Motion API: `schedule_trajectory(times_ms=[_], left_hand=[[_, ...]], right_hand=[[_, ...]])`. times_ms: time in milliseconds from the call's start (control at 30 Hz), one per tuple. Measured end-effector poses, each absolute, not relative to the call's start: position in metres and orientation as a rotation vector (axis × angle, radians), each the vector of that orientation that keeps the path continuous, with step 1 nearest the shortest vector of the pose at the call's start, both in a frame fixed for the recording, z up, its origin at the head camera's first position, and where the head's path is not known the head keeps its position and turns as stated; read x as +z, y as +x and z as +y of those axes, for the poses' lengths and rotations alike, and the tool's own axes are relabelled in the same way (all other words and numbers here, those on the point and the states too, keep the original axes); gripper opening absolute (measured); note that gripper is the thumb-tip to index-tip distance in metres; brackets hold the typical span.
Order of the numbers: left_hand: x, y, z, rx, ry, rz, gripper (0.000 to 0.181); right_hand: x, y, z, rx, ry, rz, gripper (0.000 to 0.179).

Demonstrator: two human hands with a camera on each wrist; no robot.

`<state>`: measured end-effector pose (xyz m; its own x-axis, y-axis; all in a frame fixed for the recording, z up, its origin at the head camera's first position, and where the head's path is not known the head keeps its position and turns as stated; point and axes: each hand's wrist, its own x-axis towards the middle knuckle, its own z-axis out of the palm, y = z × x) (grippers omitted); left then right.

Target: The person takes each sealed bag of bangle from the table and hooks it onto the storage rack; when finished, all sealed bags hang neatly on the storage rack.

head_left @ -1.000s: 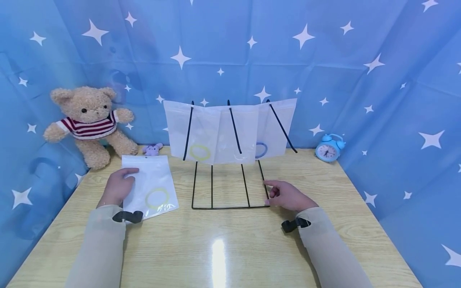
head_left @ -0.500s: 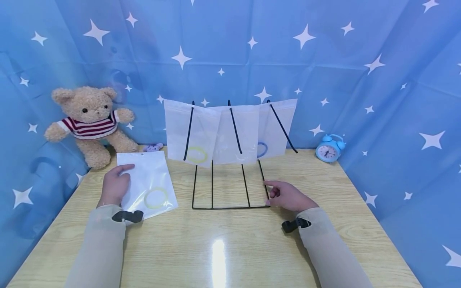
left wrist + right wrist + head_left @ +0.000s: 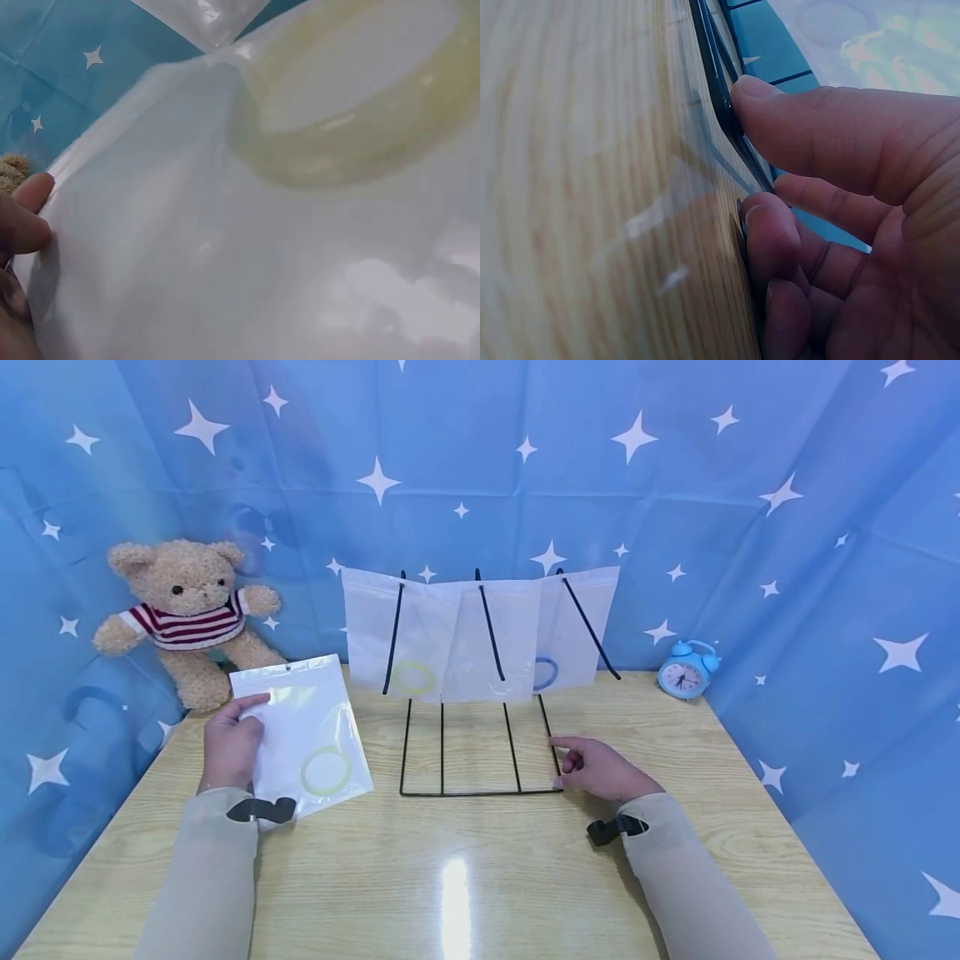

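Note:
A white zip bag (image 3: pixel 303 718) with a pale yellow ring (image 3: pixel 326 771) showing through it is pinched at its left edge by my left hand (image 3: pixel 232 745), thumb in front. The ring shows large in the left wrist view, where the thumb (image 3: pixel 22 229) lies on the bag's edge. My right hand (image 3: pixel 600 768) holds the front right corner of a black wire rack (image 3: pixel 480 793) by its base. In the right wrist view the thumb (image 3: pixel 810 135) touches the wire, other fingers curled. White bags (image 3: pixel 491 635) hang from the rack's three prongs; yellow and blue rings show in them.
A teddy bear (image 3: pixel 187 602) in a striped shirt sits at the back left of the wooden table (image 3: pixel 525 877). A blue alarm clock (image 3: pixel 682 672) stands at the back right. A blue star-patterned curtain (image 3: pixel 465 460) encloses the back and sides.
My left hand has tilted the held bag's top edge up and left, so it now covers the small purple toy behind. The left hanging bag has swayed slightly. My right hand has stayed still.

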<state>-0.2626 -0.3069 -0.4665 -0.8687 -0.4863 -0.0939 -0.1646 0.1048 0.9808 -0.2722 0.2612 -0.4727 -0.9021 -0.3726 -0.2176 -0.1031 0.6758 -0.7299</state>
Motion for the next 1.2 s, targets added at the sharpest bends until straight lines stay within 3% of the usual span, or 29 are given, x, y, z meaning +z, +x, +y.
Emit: schedule_trajectory(times_ms=[367, 800, 1200], left_hand=[[-0.464, -0.264, -0.312, -2.147, 0.523, -1.736, 0.043], [-0.455, -0.258, -0.3, -2.206, 0.304, -1.73, 0.049], [-0.44, -0.251, -0.275, -2.225, -0.212, -1.806, 0.041]], right_hand=[[-0.472, -0.273, 0.262, -1.064, -0.395, 2.551, 0.079], [-0.475, -0.274, 0.263, -1.07, -0.4, 2.553, 0.08], [-0.473, -0.272, 0.261, -1.072, -0.368, 2.54, 0.079]])
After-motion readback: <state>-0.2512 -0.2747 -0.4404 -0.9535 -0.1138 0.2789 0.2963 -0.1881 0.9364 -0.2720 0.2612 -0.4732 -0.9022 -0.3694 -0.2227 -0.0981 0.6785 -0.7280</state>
